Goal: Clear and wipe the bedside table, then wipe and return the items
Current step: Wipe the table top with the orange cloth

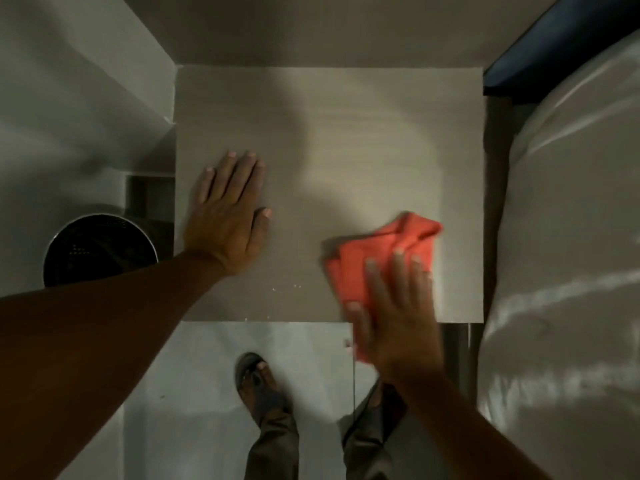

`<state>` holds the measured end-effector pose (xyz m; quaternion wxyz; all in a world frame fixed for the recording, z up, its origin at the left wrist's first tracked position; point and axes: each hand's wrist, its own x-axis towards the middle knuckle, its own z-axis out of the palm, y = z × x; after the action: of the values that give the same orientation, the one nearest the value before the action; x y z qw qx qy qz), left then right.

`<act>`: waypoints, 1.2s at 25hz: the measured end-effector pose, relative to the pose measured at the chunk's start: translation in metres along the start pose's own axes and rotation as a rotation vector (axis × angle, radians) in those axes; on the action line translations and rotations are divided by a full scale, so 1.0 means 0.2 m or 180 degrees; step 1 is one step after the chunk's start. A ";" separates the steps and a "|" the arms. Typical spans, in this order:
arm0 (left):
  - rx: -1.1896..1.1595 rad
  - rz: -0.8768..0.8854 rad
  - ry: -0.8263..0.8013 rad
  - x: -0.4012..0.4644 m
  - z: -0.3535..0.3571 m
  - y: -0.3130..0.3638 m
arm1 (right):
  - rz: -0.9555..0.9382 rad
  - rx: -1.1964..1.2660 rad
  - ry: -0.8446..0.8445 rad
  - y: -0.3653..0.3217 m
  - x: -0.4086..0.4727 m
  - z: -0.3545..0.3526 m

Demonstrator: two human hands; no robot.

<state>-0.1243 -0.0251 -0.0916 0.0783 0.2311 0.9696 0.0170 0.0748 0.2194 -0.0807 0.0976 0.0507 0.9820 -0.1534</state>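
The orange cloth (377, 258) lay crumpled on the near right part of the tabletop (346, 133), with its near end hanging just past the tabletop's near edge. The right hand (394, 313) pressed flat on top of it, fingers spread and extended toward the far side, not curled around the fabric; the image there was blurred. The left hand (227, 216) rested palm down on the near left part of the tabletop, fingers together and straight, thumb out to the right, holding nothing. The 2 hands were well apart, and the cloth touched only the right one.

The pale wood-grain surface carried nothing else apart from a few small white specks (287, 288) near its near edge, between the hands. No writing or labels could be read anywhere.

To the left of the tabletop, on the floor (207, 393), stood a round dark mesh bin (98, 249) with a light rim; its inside looked dark, and I could not tell whether anything was in it. To the right lay a bed with white bedding (561, 271), just beside the tabletop, and a dark blue headboard (554, 53) at the far right. Below the near edge, 1 sandaled foot (258, 386) and olive trouser legs (273, 448) stood on the light floor tiles.
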 end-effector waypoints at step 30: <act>0.0001 0.0037 0.0108 0.00 -0.01 0.00 | -0.1205 -0.0299 -0.0090 -0.46 1.14 -0.07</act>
<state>-0.1240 -0.0247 -0.0900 0.0618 0.2364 0.9695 0.0213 -0.1619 0.1529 -0.0876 0.0831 -0.1416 0.9786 -0.1237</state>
